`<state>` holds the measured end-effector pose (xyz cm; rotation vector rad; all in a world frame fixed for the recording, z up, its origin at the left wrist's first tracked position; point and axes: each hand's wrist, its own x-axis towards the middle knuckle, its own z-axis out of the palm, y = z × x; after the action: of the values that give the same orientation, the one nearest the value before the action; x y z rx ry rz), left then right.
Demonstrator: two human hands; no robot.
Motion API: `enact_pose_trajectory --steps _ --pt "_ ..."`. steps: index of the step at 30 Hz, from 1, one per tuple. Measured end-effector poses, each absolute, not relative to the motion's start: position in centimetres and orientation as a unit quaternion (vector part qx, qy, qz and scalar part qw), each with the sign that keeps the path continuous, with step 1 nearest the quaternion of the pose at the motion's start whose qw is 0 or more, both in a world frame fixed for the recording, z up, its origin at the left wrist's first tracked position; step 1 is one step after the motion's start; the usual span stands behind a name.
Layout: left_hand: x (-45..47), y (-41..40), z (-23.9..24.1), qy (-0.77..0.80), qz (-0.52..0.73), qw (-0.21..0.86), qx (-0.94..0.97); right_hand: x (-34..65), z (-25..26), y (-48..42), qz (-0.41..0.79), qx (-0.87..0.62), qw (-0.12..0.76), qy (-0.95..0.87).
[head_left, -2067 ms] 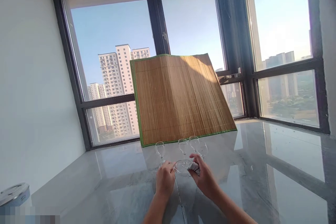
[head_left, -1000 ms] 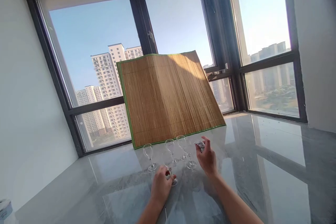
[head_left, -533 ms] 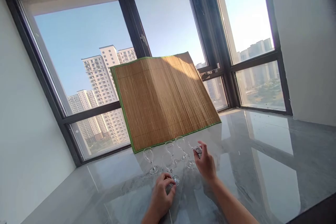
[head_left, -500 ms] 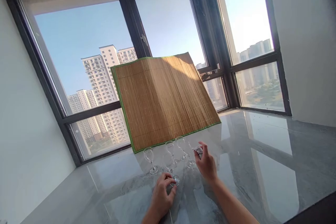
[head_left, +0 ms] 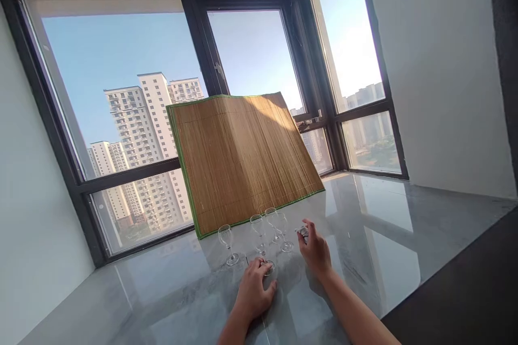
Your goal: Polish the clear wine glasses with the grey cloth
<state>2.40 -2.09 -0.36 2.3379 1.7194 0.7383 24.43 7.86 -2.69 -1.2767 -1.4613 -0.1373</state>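
Several small clear wine glasses stand upright on the glossy grey marble table (head_left: pixel 364 259). The left-most glass (head_left: pixel 226 238) stands apart, and three more (head_left: pixel 270 221) cluster before a bamboo mat. My left hand (head_left: pixel 254 292) lies low on the table, its fingertips closed on the foot of the nearest wine glass (head_left: pixel 267 267). My right hand (head_left: pixel 316 252) hovers just right of the cluster, its fingers pinched on a small crumpled grey cloth (head_left: pixel 302 232).
A bamboo mat (head_left: pixel 243 156) with a green edge leans against the dark-framed windows behind the glasses. White walls close in on the left and right. The table's dark front edge (head_left: pixel 465 280) shows at the lower right.
The glass I held tilted against the cloth now stands upright on the table with my left hand at its foot. My right hand has pulled away to the right with the cloth.
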Motion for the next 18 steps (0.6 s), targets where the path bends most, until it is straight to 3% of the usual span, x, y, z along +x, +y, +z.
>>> enact_pose_trajectory --steps 12,15,18 --pt "3.1 0.2 -1.3 0.534 0.214 0.086 0.814 24.9 -2.7 8.0 -0.058 -0.541 0.563 -0.622" --pt "2.8 0.2 -1.0 0.521 0.279 0.077 0.803 25.1 -2.5 7.8 -0.052 -0.540 0.560 -0.626" --pt "1.3 0.5 -0.2 0.577 0.431 0.030 0.693 25.4 -2.5 7.7 -0.049 -0.540 0.560 -0.626"
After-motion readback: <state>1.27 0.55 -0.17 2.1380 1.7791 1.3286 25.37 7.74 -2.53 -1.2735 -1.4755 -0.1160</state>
